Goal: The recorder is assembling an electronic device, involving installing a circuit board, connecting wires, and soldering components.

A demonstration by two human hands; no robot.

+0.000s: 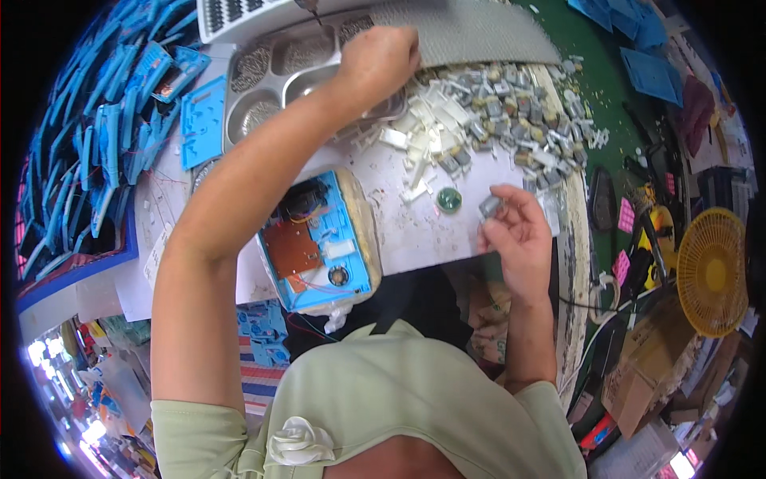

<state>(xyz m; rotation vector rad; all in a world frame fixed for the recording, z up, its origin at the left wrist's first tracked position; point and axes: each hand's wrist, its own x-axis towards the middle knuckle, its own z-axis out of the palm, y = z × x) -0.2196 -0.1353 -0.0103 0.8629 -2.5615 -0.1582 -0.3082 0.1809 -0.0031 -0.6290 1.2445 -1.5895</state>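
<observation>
My left arm stretches up across the table, and my left hand (379,68) is curled closed over the right part of a metal compartment tray (275,68). Its fingertips are mostly hidden, so I cannot make out what they hold. Between the thumb and fingers of my right hand (519,231) is a small grey motor (490,206). A blue plastic housing (357,254) lies below my left forearm on a padded, wrapped rest (369,227). Inside it are a brown board (291,249), wires and a white part (339,249). A small round green piece (448,199) lies between the housing and my right hand.
White plastic parts (435,124) and grey motors (527,112) form a heap beyond my hands. Blue housings (104,152) are piled at the left. Small metal pieces fill several tray compartments. A driver tip (309,6) hangs overhead. A yellow fan (712,271) stands at the right.
</observation>
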